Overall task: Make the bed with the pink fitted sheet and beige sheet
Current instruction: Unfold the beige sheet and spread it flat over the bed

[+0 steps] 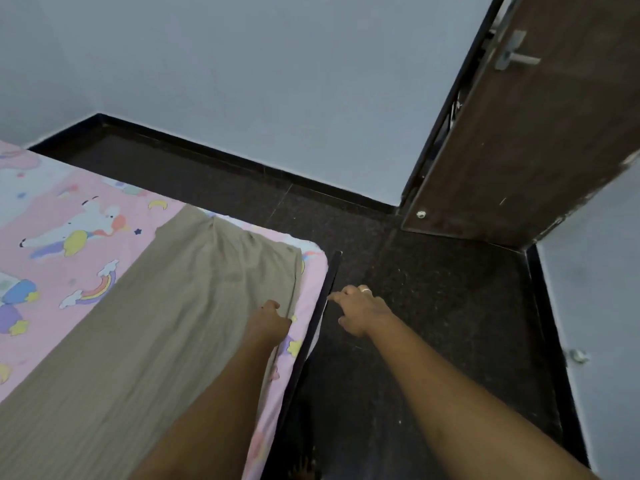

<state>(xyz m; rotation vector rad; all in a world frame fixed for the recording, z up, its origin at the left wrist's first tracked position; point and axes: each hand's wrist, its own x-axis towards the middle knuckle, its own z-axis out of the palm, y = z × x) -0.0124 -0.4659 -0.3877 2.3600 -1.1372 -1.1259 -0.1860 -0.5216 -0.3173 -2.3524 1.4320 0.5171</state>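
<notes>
The pink fitted sheet (45,206), smooth cotton printed with unicorns and rainbows, already lay stretched over the rounded mattress corner, so that part looked done. The beige sheet (173,306), a faintly ribbed cloth, sat only as a long folded strip along the near edge, yet to be spread. The left hand (272,318) curled on its hem, apparently gripping it. The right hand (360,311) hung loosely spread and empty beside the dark bed frame (330,275).

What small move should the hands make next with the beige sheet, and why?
Probably the left hand should pull the beige sheet across the pink fitted sheet: it covers only a strip along the right edge and is bunched at its far end.
</notes>
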